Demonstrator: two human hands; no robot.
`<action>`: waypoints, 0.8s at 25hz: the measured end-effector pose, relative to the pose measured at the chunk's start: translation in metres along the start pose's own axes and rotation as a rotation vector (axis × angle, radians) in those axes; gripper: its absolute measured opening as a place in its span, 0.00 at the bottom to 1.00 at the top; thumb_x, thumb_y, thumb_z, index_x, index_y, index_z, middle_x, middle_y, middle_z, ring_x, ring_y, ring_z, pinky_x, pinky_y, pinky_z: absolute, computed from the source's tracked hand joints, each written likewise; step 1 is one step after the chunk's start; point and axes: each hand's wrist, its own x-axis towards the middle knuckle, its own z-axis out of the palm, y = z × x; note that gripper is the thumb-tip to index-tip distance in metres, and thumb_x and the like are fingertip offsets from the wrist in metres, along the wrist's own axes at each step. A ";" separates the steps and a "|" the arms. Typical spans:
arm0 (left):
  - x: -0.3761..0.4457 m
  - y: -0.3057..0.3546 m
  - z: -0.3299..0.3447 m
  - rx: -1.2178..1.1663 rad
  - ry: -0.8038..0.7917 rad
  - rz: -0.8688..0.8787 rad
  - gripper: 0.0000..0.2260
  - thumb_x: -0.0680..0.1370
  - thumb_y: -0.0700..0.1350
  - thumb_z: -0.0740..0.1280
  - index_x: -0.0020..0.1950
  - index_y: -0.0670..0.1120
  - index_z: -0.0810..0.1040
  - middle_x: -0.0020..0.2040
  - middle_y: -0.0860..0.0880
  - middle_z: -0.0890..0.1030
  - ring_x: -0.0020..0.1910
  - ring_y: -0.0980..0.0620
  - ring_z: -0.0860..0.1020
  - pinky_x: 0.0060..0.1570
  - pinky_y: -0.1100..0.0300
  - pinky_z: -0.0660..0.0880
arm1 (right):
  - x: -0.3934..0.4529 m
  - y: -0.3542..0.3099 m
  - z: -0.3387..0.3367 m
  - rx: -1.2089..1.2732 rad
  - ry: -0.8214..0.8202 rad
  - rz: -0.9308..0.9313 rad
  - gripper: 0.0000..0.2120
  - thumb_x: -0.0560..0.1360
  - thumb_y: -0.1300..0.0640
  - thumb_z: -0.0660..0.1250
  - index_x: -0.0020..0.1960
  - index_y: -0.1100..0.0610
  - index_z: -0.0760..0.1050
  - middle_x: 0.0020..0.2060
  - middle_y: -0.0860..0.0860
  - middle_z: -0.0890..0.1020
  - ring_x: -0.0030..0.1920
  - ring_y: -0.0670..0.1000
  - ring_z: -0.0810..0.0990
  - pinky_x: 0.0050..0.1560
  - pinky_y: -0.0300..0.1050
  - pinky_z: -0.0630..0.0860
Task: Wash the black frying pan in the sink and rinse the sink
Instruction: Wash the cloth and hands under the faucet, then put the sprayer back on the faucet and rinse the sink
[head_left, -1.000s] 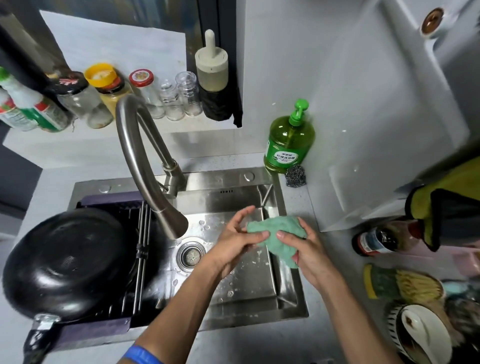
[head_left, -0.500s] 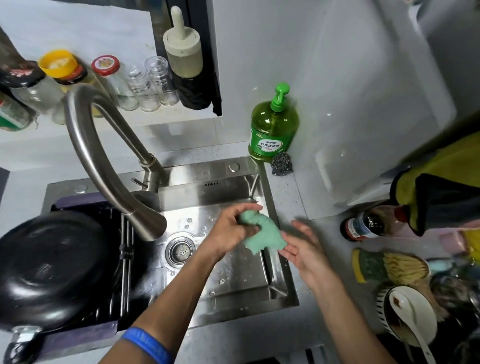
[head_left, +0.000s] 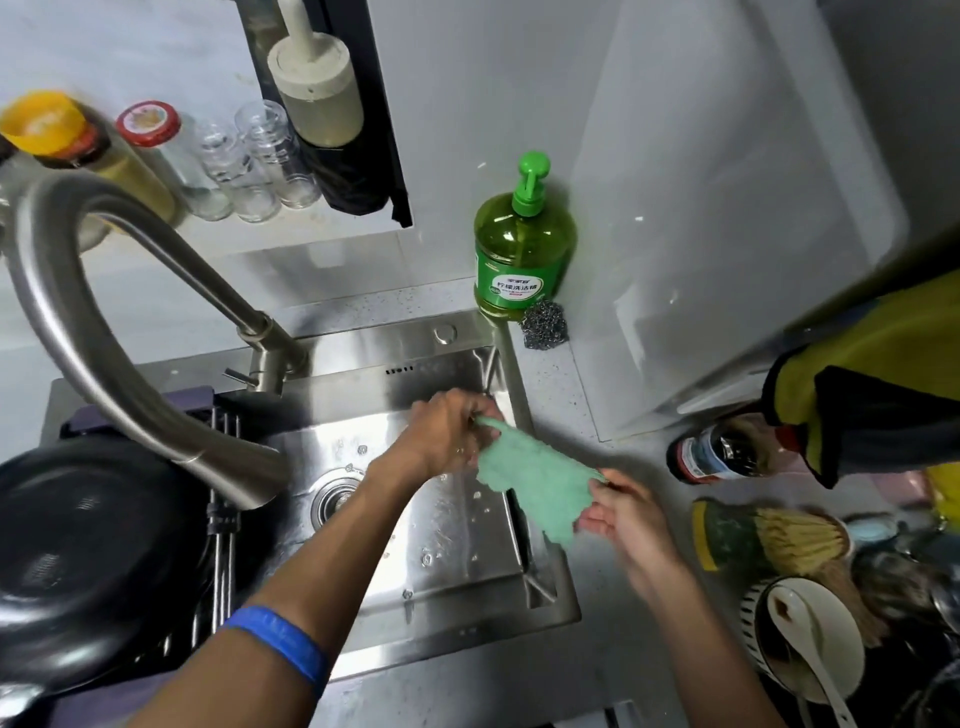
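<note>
- Item, cloth: a soft mint-green fuzzy dishcloth (head_left: 535, 480), stretched between my two hands above the right edge of the rectangular stainless-steel sink (head_left: 457, 597). Its long axis runs from upper left to lower right, from one set of fingers to the other.
- Item, left hand (head_left: 447, 431): fingers curled and pinching the cloth's upper-left corner; the cloth trails away from them to the right and toward me.
- Item, right hand (head_left: 623, 506): fingertips (head_left: 597, 478) pinching the opposite, lower-right edge; a flap of cloth hangs just below them. Fingers otherwise loosely spread.
- Item, pan: a round black frying pan (head_left: 88, 551), lying bottom-up on the dark draining rack at the left end of the sink. It sits well apart from both hands, to the left of my left fingers, beyond the drain (head_left: 335, 501) and under the outlet of the curved brushed-steel tap (head_left: 145, 374). I judge the left hand the nearer one for any reach to it.
- Item, water: I see no stream from the tap; droplets lie on the basin floor below my left forearm.
- Item, bench to the right of my right fingers: a green pump bottle of dish soap (head_left: 522, 249) stands beyond them against the wall, with a steel-wool scourer (head_left: 544, 325) touching its base.
- Judgement: the pan looks washed and set to drain; the cloth appears to be getting spread out, likely for wiping or hanging, with the sink rinse the part left.
</note>
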 end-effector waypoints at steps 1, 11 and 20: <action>0.019 0.009 -0.001 -0.017 0.041 0.021 0.05 0.76 0.40 0.71 0.50 0.47 0.83 0.42 0.53 0.81 0.41 0.54 0.79 0.49 0.52 0.76 | 0.009 -0.004 -0.001 0.048 0.044 0.020 0.09 0.81 0.63 0.65 0.59 0.55 0.74 0.45 0.57 0.81 0.43 0.54 0.81 0.46 0.49 0.79; -0.046 -0.040 0.078 -0.356 0.224 -0.348 0.10 0.75 0.33 0.67 0.54 0.41 0.81 0.51 0.43 0.82 0.44 0.50 0.79 0.46 0.64 0.74 | -0.020 0.022 0.062 -0.564 -0.081 -0.302 0.09 0.76 0.65 0.69 0.46 0.51 0.81 0.39 0.49 0.83 0.42 0.51 0.81 0.46 0.45 0.77; -0.171 -0.182 -0.087 -0.206 0.688 -0.629 0.08 0.75 0.45 0.68 0.53 0.47 0.81 0.46 0.48 0.85 0.45 0.51 0.82 0.46 0.61 0.75 | -0.143 -0.060 0.266 -0.809 -0.351 -1.023 0.17 0.68 0.32 0.67 0.35 0.43 0.68 0.22 0.44 0.71 0.26 0.44 0.70 0.30 0.43 0.66</action>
